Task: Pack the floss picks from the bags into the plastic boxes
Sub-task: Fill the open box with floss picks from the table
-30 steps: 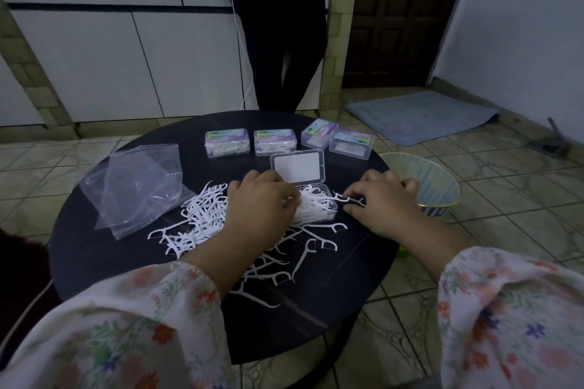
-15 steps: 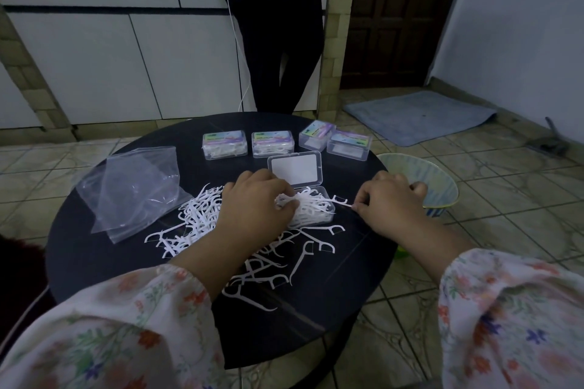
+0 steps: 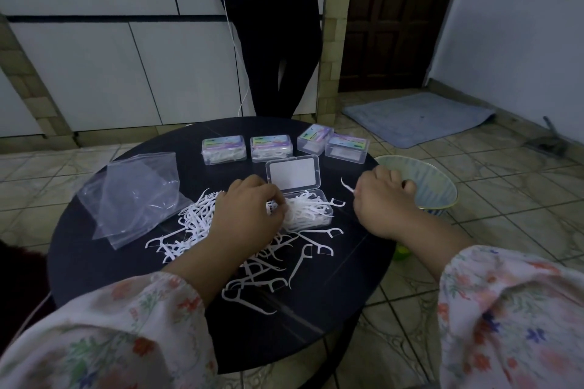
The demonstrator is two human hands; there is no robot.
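Observation:
An open clear plastic box [image 3: 325, 204] sits mid-table, heaped with white floss picks, its lid [image 3: 293, 172] standing up behind. My left hand [image 3: 249, 215] lies curled over the box's left end, fingertips pinching picks at the heap. To the right of the box, my right hand [image 3: 384, 202] pinches a single floss pick [image 3: 347, 186] whose tip points up and left. A loose pile of floss picks [image 3: 196, 224] spreads across the black round table [image 3: 94, 262] left of and in front of the box. Two empty clear bags [image 3: 136, 196] lie at the left.
Several closed, labelled boxes [image 3: 223, 149] stand in a row at the table's far side. A person in dark clothes [image 3: 271, 41] stands just beyond the table. A pale bowl-shaped basket [image 3: 420, 180] sits on the tiled floor at the table's right edge, a blue mat [image 3: 417, 117] farther back.
My right hand has drawn away from the box to the right, lifting one pick clear of the heap. My left hand has stayed at the box's left end.

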